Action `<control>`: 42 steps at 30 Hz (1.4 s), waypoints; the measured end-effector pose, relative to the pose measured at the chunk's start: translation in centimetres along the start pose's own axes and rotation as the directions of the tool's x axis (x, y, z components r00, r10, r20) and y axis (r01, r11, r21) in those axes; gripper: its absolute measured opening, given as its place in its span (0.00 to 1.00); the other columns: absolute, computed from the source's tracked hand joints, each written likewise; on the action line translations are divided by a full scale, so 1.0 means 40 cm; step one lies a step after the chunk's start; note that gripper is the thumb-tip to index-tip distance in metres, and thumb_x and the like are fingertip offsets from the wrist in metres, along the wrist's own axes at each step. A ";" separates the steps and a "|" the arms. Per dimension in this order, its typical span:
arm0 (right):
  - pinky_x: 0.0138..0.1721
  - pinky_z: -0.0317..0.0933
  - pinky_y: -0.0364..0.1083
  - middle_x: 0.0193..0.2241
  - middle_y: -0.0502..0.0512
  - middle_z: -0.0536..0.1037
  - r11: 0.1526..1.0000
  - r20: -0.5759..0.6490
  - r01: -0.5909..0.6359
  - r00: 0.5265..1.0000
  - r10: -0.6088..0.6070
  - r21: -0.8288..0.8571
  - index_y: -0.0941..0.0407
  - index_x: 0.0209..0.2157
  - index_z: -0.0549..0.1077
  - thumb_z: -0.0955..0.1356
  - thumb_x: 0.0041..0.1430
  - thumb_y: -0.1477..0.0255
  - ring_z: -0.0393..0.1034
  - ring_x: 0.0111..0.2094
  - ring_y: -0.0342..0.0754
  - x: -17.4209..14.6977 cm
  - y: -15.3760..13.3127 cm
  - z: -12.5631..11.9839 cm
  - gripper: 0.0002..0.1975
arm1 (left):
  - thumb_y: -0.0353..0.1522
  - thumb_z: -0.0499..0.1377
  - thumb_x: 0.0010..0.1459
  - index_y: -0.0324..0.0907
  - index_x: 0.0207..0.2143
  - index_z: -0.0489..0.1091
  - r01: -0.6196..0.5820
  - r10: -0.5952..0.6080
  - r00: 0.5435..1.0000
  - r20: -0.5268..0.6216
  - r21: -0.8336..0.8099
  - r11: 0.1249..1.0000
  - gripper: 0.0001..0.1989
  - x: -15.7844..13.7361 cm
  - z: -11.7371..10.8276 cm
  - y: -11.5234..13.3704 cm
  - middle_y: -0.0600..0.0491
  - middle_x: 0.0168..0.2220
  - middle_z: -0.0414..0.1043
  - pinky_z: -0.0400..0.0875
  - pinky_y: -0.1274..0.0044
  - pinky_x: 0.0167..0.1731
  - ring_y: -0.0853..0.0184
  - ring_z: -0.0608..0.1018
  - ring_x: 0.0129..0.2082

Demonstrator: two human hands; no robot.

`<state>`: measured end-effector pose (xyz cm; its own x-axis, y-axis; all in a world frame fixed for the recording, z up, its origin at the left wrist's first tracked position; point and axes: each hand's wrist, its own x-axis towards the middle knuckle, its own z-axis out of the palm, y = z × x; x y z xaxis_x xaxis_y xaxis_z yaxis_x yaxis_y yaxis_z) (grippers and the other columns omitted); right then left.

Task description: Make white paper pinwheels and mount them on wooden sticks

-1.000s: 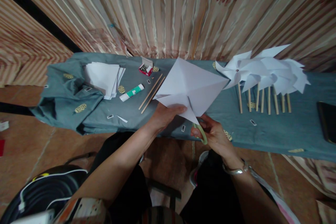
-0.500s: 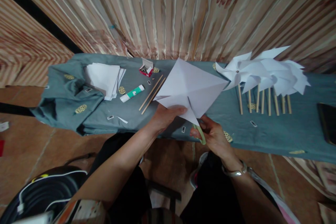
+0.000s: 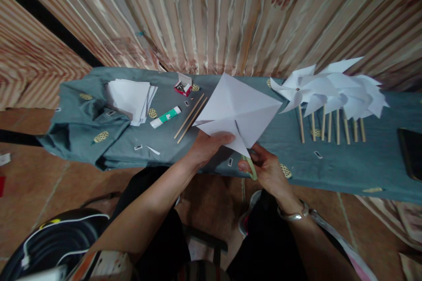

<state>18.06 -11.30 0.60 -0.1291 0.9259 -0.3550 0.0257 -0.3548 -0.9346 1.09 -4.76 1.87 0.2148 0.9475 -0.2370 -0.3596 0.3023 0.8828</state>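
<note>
A square sheet of white paper [image 3: 244, 101], creased along its diagonals, is held up over the table with a corner toward me. Slits run into it from its left corner and its near corner. My left hand [image 3: 211, 145] is closed on the near left edge, thumb on top. My right hand [image 3: 265, 169] grips scissors with pale green handles [image 3: 252, 169] at the near corner. The paper covers most of the blades. Left of the sheet lie two thin wooden sticks [image 3: 190, 118].
On the blue-green cloth [image 3: 211, 158] are a glue stick [image 3: 165, 117], a small red box of pins [image 3: 183, 85] and stacked white paper [image 3: 128, 99]. Several paper pinwheels [image 3: 336, 92] on sticks lie at the right, with a dark phone-like object [image 3: 410, 153] beyond. A curtain [image 3: 211, 17] hangs behind.
The paper's right corner has shifted slightly left. Both hands keep nearly the same place and grip.
</note>
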 end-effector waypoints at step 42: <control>0.35 0.67 0.47 0.29 0.51 0.80 0.956 -0.433 0.292 0.865 -0.254 0.023 0.52 0.38 0.78 0.76 0.46 0.54 0.72 0.27 0.45 0.024 -0.044 -0.201 0.21 | 0.28 0.69 0.36 0.42 0.33 0.75 0.006 -0.011 0.999 0.041 0.137 0.991 0.16 0.011 -0.021 0.005 0.52 0.34 0.79 0.72 0.66 0.44 0.61 0.78 0.36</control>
<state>25.84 -8.72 1.73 0.3105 0.9473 -0.0792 -0.0361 -0.0715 -0.9968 0.33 -4.21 1.62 0.2556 0.9390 -0.2303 -0.2304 0.2905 0.9287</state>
